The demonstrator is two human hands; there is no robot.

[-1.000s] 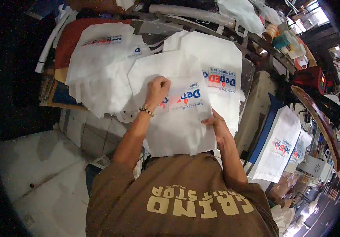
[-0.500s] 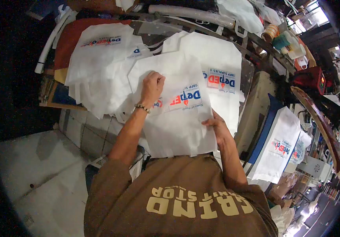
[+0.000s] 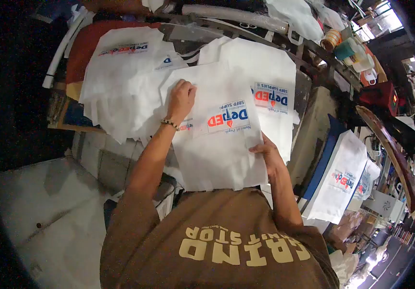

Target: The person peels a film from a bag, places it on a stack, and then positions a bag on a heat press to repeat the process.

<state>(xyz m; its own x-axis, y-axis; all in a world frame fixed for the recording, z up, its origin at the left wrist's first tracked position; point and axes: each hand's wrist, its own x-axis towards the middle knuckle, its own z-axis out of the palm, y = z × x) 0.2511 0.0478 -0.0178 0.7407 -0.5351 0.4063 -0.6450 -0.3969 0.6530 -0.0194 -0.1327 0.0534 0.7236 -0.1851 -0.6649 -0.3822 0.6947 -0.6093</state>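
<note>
A white printed fabric bag (image 3: pixel 217 159) lies slightly tilted in front of my chest, its blue and red print upside down to me. My left hand (image 3: pixel 182 100), with a beaded bracelet at the wrist, is closed with curled fingers on the bag's upper left part; the fingertips are partly hidden. At the lower right edge, my right hand (image 3: pixel 268 153) grips the bag, thumb on top and the other fingers out of sight beneath. Behind it on the right lies another stack of white bags (image 3: pixel 260 62). A further pile of bags (image 3: pixel 120 77) spreads to the left.
On the right, a white printed bag (image 3: pixel 340 176) rests over a blue-edged board (image 3: pixel 320 159). Several tubs (image 3: pixel 347 48) stand at the back right, and a plastic-wrapped roll (image 3: pixel 234 17) lies along the back. Pale floor tiles (image 3: pixel 48 207) show at lower left.
The front of the bag has smoothed out, so its print now shows whole where a fold cut it. My left hand has shifted slightly up and left; my right hand keeps its grip.
</note>
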